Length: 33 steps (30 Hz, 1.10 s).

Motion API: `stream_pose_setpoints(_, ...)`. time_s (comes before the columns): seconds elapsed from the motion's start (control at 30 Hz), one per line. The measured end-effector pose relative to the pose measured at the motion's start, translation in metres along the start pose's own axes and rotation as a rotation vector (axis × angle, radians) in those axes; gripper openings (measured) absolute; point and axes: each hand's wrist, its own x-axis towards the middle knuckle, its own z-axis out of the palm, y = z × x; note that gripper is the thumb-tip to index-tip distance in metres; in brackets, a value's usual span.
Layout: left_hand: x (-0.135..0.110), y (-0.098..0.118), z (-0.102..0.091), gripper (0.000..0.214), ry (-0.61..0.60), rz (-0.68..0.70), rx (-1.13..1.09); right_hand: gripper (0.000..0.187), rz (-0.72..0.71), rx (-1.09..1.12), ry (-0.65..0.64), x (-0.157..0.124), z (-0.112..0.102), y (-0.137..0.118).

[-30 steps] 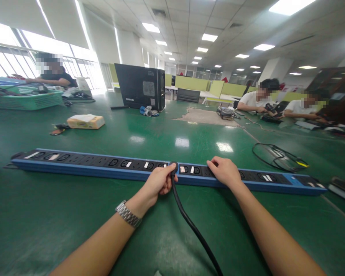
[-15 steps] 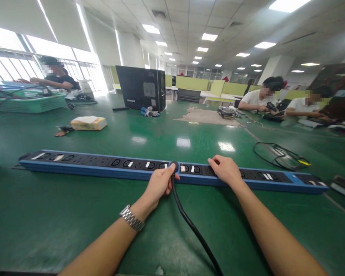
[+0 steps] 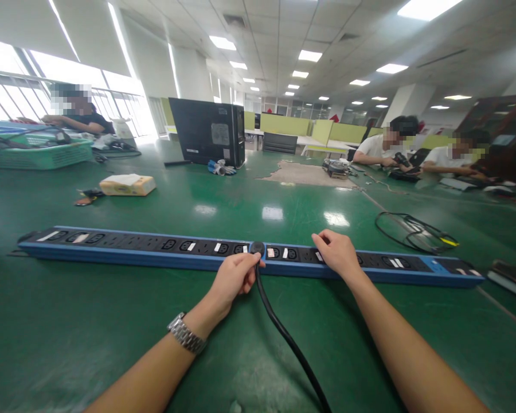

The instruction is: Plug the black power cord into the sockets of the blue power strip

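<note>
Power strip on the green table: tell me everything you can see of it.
The long power strip lies flat across the green table, sockets facing up. Its casing looks like blue metal, with a black top bearing sockets of differing shapes and several white stickers. Near mid-length, a round black fitting with a thick black cable sits at its face. The left hand holds that fitting's near side; the right hand covers some sockets.

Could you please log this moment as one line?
left hand: holding black cable | right hand: over blue power strip | surface: green table
</note>
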Motion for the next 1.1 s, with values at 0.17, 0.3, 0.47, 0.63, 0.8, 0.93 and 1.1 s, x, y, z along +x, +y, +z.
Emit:
stream_pose_setpoints(0.17,-0.002,-0.001,0.0,0.039,-0.023,0.049,0.006,0.037,-0.011,-0.006,-0.007,0.0,0.0,0.001)
stream_pose_setpoints(0.3,0.0,-0.005,-0.001,0.037,-0.02,0.077,-0.006,0.037,-0.01,-0.005,-0.011,0.0,0.0,0.001)
stream_pose_setpoints(0.47,-0.003,-0.001,0.0,0.032,-0.031,0.143,-0.066,0.037,-0.01,-0.008,-0.017,0.0,-0.001,-0.002)
stream_pose_setpoints(0.63,-0.014,0.009,0.004,0.037,-0.068,0.229,-0.093,0.035,0.004,0.003,0.003,0.0,-0.002,-0.003)
stream_pose_setpoints(0.8,-0.018,0.005,0.015,0.04,-0.252,0.217,-0.034,0.035,-0.01,0.305,0.119,-0.012,-0.004,-0.019)
stream_pose_setpoints(0.93,-0.015,-0.002,0.019,0.046,-0.375,0.206,-0.025,0.046,-0.104,0.686,-0.217,-0.03,-0.003,-0.051)
stream_pose_setpoints(1.1,-0.011,-0.007,0.016,0.043,-0.449,0.219,0.072,0.055,-0.179,0.745,-0.47,-0.045,0.0,-0.072)
